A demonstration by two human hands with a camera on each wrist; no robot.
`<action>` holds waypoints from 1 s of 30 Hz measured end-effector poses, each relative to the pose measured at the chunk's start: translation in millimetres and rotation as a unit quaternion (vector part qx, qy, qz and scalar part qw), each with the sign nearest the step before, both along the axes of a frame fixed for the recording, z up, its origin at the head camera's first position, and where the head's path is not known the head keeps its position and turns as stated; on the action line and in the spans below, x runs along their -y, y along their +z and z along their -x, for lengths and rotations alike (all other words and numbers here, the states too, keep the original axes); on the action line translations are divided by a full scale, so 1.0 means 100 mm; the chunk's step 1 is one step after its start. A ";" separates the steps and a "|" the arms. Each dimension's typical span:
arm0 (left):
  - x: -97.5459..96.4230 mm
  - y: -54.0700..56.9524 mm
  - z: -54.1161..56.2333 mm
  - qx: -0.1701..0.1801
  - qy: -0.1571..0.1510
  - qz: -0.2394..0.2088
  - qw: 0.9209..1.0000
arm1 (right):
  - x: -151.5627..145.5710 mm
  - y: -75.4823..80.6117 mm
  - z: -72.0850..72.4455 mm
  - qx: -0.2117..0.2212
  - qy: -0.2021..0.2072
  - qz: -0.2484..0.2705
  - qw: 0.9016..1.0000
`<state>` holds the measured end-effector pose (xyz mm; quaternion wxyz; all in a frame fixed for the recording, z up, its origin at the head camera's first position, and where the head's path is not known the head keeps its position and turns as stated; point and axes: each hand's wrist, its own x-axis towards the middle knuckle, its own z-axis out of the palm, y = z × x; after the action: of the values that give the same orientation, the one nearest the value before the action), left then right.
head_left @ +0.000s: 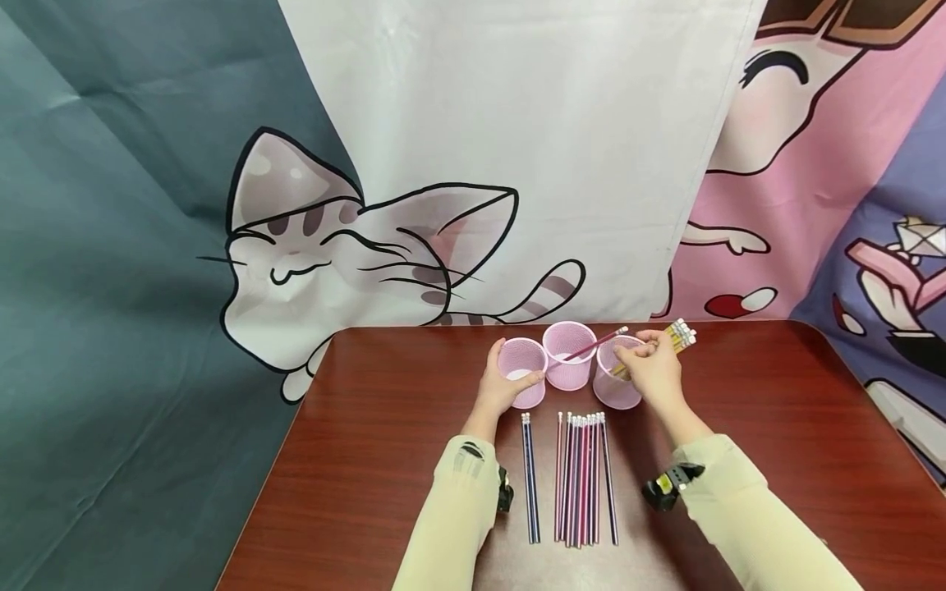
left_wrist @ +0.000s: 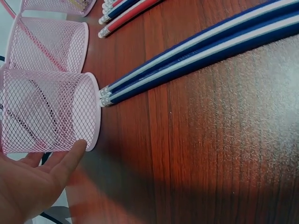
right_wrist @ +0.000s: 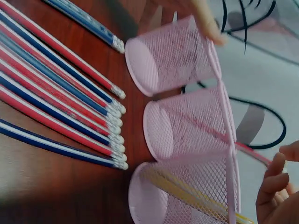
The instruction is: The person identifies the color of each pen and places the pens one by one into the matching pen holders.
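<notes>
Wood-grained worktop (head_left: pixel 369 427) carries round mesh cups (head_left: pixel 569 375); right hand (head_left: pixel 658 373) grips yellow pencils (head_left: pixel 676 335), slanting, erasers (head_left: pixel 689 336) up-right; left hand (head_left: pixel 499 386) clasps left cup (head_left: pixel 528 398).

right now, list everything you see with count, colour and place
Glossy wood-grain table: 1, reddish brown, centre
Round wire-mesh cups: 3, pink, side by side, table's far side
Striped pencil pair: 2, blue and white, near left cup
Striped pencil group: about 10, red or blue with white, right of that pair
Leaning pencil: 1, red, in middle cup
Bundled pencils: several, yellow, in right cup
Cartoon-printed cloth: 1 backdrop, multicoloured, behind table
Wrist devices: 2, black, one per wrist
Sleeves: 2, pale yellow, on forearms
Left hand: 1, holding left cup
Right hand: 1, gripping yellow pencils
</notes>
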<state>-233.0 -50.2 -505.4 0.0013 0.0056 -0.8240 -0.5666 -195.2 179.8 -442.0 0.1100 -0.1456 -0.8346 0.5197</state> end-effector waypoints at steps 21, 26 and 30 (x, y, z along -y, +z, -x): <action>-0.03 -0.01 -0.01 -0.006 0.016 -0.031 0.999 | 0.08 -0.91 -0.51 0.088 0.224 -0.255 0.937; -0.04 -0.01 0.00 -0.002 0.018 -0.032 0.999 | 0.12 -0.92 -0.45 0.093 0.218 -0.250 0.939; -0.03 -0.02 0.00 -0.001 0.019 -0.030 0.999 | 0.15 -0.92 -0.40 0.090 0.228 -0.252 0.936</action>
<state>-233.1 -46.9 -507.8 0.0125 0.0207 -0.8062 -0.5912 -154.8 164.8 -534.3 -0.0539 0.0344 -0.9556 0.2877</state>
